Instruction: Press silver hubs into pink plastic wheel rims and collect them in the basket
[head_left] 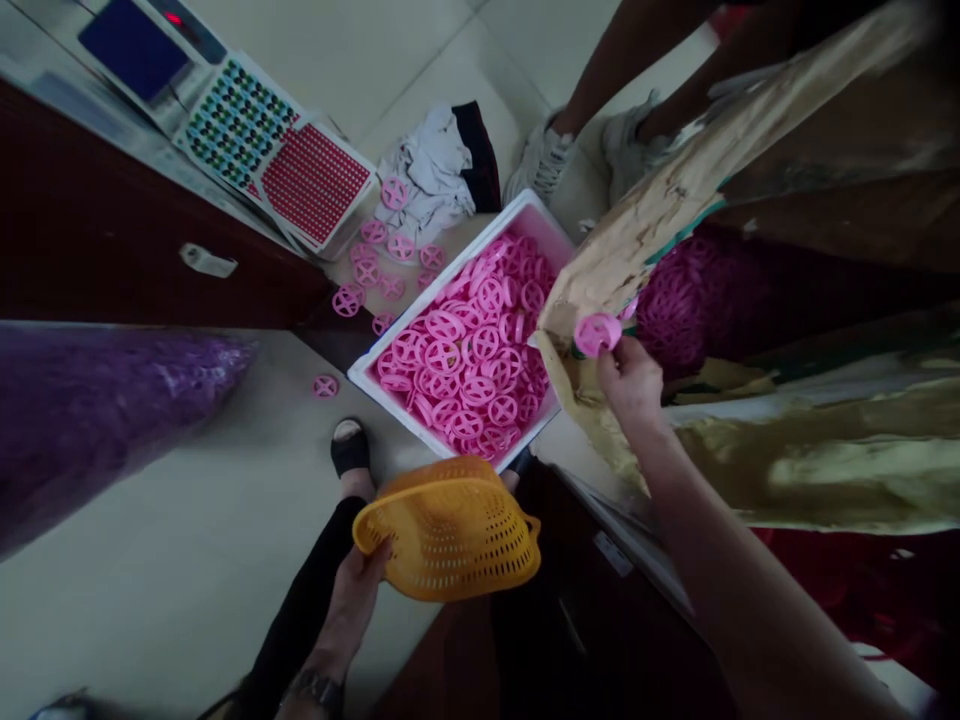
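Note:
My left hand (358, 590) grips the rim of an orange perforated basket (450, 530), holding it low above my legs. My right hand (634, 380) is raised at the torn opening of a large golden sack (675, 210) and pinches a pink plastic wheel (598, 332). More pink wheels show inside the sack (690, 295). Below and to the left of my right hand, a white tub (375, 372) on the floor is filled with several pink wheels (469, 350).
Loose pink wheels (375, 270) lie on the floor beside a crumpled cloth (435, 175). A scale with a keypad (240, 125) sits on the counter at top left. A purple bag (97, 410) lies at left. Another person's legs and sneakers (544, 160) stand beyond the tub.

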